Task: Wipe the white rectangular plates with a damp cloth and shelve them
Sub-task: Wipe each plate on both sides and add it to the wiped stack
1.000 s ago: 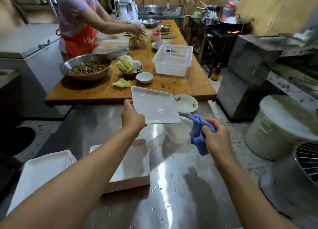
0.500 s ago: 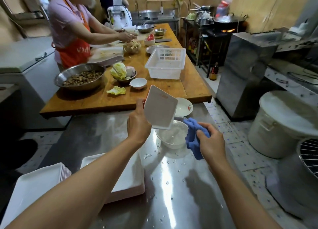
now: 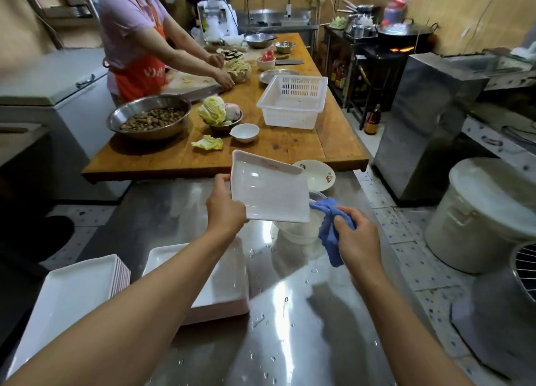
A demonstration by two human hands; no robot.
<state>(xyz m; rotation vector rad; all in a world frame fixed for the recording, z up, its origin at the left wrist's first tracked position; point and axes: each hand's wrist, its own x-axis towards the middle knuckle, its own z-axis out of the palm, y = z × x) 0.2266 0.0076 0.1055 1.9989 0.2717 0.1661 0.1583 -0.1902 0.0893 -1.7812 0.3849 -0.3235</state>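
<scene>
My left hand (image 3: pixel 223 206) grips the left edge of a white rectangular plate (image 3: pixel 268 191), held in the air with its hollow side facing me. My right hand (image 3: pixel 352 236) is closed on a bunched blue cloth (image 3: pixel 329 229), whose tip touches the plate's lower right corner. Under the plate stands a clear bowl of water (image 3: pixel 298 230). A stack of white rectangular plates (image 3: pixel 223 290) lies on the steel table (image 3: pixel 290 342) beneath my left forearm. A second stack (image 3: pixel 72 295) sits at the near left edge.
A round printed dish (image 3: pixel 317 175) lies behind the held plate. The wooden table (image 3: pixel 290 149) beyond carries a white basket (image 3: pixel 293 104), a small bowl (image 3: pixel 244 132), cabbage and a steel bowl (image 3: pixel 149 118). A person in an orange apron (image 3: pixel 139 75) works there. A lidded white bucket (image 3: pixel 487 214) stands right.
The plate has turned in my left hand from edge-on to its hollow side facing me. My right hand with the cloth has moved up to the plate's lower right corner.
</scene>
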